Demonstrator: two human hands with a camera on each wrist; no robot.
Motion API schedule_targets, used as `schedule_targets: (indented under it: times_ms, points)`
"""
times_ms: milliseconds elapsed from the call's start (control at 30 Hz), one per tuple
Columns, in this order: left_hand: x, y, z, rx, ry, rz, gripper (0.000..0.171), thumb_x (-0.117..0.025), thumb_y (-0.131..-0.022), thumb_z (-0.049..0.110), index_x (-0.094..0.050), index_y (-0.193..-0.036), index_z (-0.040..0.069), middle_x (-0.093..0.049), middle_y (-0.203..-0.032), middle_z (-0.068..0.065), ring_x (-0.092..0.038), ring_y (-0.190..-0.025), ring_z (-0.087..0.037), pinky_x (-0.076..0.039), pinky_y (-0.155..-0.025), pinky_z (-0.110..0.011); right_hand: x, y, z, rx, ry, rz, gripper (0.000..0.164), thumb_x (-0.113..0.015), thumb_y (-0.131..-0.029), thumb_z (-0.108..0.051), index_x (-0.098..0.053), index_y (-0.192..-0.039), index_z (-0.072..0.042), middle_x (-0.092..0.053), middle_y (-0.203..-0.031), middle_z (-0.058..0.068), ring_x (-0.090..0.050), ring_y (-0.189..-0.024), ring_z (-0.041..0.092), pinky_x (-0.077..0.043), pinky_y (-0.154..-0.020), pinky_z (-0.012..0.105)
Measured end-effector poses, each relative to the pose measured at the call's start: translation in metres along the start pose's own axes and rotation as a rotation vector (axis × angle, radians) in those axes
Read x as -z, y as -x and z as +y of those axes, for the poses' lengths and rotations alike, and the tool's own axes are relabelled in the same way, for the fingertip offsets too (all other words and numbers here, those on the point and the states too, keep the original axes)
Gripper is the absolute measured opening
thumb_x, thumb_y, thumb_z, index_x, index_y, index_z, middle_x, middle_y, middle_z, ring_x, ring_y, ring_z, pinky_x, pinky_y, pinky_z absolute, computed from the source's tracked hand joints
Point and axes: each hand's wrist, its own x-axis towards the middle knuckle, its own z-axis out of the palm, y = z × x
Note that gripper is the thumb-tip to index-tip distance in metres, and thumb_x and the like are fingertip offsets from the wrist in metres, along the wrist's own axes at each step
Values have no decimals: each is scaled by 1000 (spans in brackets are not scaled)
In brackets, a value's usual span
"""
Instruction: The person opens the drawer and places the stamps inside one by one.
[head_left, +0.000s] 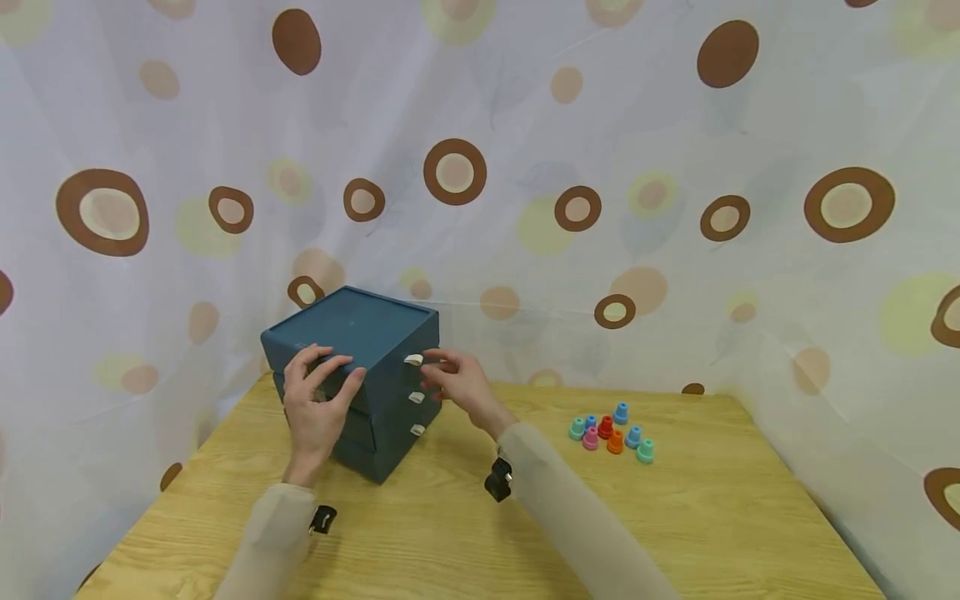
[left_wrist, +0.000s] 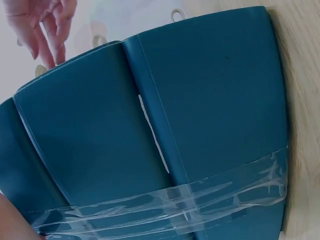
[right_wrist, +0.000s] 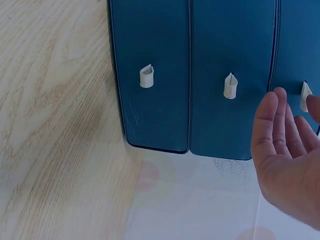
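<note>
A dark blue drawer unit [head_left: 352, 323] with three stacked drawers stands on the left of the table. Each drawer front carries a pale looped pull tab; the top tab [head_left: 413, 360] is nearest my right hand [head_left: 463, 390]. The right wrist view shows that hand's fingers [right_wrist: 266, 120] extended and slightly bent beside the top tab [right_wrist: 305, 97], with a gap to it. My left hand [head_left: 313, 412] is at the unit's near side, fingers and thumb spread by its upper edge; whether they touch it is unclear. Clear tape [left_wrist: 230, 186] runs across that side.
Several small coloured cone-shaped pieces, among them a red one [head_left: 605, 427] and an orange one [head_left: 615, 442], stand in a group on the right part of the wooden table [head_left: 420, 533]. A patterned curtain [head_left: 510, 100] hangs behind and around the table.
</note>
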Motion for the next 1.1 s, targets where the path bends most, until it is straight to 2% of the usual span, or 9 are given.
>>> schedule_targets:
  times_ms: [167,367,633,733,900,1000,1100]
  points:
    - [-2,1,-3,-5,11,6,31,-81,-66,-7,-74,-97,-5,-59,-113,-28,-43,-126,-47,-23,-111,-63,0,-2,0,-16,11,5,37,-59,-98,-14,-59,-134,-9,-68,-119,19,-71,-90,20,-59,-82,43]
    - [0,0,-4,-12,-3,-23,31,-82,-70,-2,-77,-100,2,-61,-116,-22,-45,-127,-39,-26,-112,-57,-4,-4,-1,-6,33,18,34,-58,-99,-15,-61,-132,-7,-68,-120,16,-71,-97,25,-58,-85,45]
    - [1,0,-4,-29,36,-12,26,-82,-74,4,-77,-100,4,-62,-115,-21,-46,-127,-39,-27,-112,-54,-7,-4,-7,-4,16,39,28,-60,-98,-12,-66,-123,-4,-70,-114,16,-71,-96,26,-57,-88,48]
    - [-1,0,-5,-29,28,-10,24,-81,-77,6,-77,-100,6,-62,-116,-20,-46,-126,-37,-28,-111,-55,-4,-3,-7,-4,6,50,27,-60,-97,-10,-66,-122,-2,-70,-113,18,-72,-95,27,-59,-85,45]
    - [-3,0,-6,-20,5,-14,21,-79,-79,9,-77,-100,7,-62,-116,-18,-45,-127,-35,-29,-111,-54,3,1,-6,-20,-48,53,27,-60,-96,-6,-64,-121,3,-70,-109,22,-70,-99,35,-61,-78,34]
    - [-3,1,-6,-16,-14,-7,21,-79,-79,11,-77,-100,8,-62,-116,-17,-45,-128,-33,-30,-111,-52,8,4,-6,-21,-72,47,27,-59,-96,-4,-64,-121,5,-70,-108,24,-70,-99,37,-61,-78,32]
    - [-3,2,-7,-13,-25,8,20,-80,-79,13,-77,-99,9,-63,-117,-16,-45,-128,-32,-31,-111,-51,12,9,-3,-26,-85,44,26,-59,-96,-3,-64,-119,6,-71,-105,24,-72,-93,32,-61,-80,34]
